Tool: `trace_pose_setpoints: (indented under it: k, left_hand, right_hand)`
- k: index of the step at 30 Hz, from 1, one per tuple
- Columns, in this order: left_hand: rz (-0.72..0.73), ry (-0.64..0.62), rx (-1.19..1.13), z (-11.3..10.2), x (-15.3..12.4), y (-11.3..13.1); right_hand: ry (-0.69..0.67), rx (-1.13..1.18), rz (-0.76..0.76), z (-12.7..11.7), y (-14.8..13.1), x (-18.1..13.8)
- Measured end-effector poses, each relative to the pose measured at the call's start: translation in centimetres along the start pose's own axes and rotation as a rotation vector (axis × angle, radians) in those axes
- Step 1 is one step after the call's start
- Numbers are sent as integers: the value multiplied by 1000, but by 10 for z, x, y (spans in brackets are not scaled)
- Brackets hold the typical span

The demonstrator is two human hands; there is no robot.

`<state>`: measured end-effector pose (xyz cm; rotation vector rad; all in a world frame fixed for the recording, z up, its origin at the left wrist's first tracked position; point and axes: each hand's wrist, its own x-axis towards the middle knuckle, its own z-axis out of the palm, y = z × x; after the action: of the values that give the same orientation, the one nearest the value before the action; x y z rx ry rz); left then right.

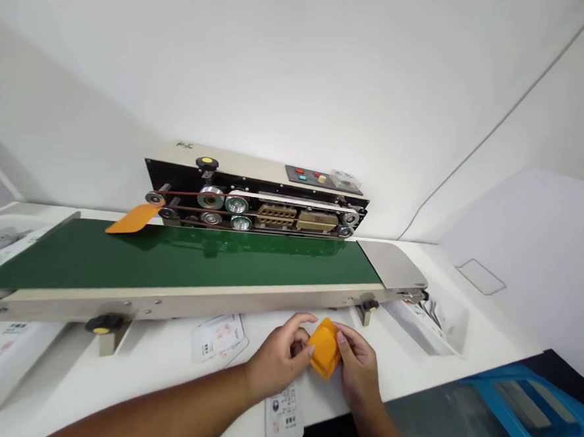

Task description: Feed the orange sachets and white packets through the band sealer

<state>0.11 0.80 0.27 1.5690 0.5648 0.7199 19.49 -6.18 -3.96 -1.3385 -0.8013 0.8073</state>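
Note:
Both hands hold a small orange pouch (324, 348) just above the white table, in front of the sealing machine. My left hand (279, 356) pinches its left edge with curled fingers. My right hand (359, 368) grips its right side. A second orange pouch (134, 219) lies on the green conveyor belt (181, 258) at the far left, its top edge caught in the sealer's rollers (224, 201).
The band sealer (254, 193) with a control panel (319, 177) stands against the white wall. White labels and cards (218, 335) lie on the table (154, 368). A white tray (439, 320) sits at the right, a blue bin (527, 411) at lower right.

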Motion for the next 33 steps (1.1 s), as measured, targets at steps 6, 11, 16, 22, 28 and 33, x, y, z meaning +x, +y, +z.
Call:
trace_pose_setpoints:
  k: [6, 11, 16, 22, 28, 33]
  left_hand:
    - [-43, -106, -27, 0, 0, 1]
    - [-69, 167, -76, -2, 5, 2]
    - [-26, 121, 69, -2, 3, 3]
    - [-73, -48, 37, -1, 1, 7]
    - [-132, 75, -29, 0, 5, 4]
    - [-131, 71, -19, 0, 5, 2]
  right_hand:
    - [-253, -38, 2, 0, 0, -2]
    - [-341, 49, 26, 7, -4, 2]
    - [-384, -24, 64, 10, -8, 4]
    - [-274, -2, 78, 6, 0, 5]
    - [-121, 70, 89, 10, -5, 3]
    - [-72, 110, 86, 12, -6, 3]
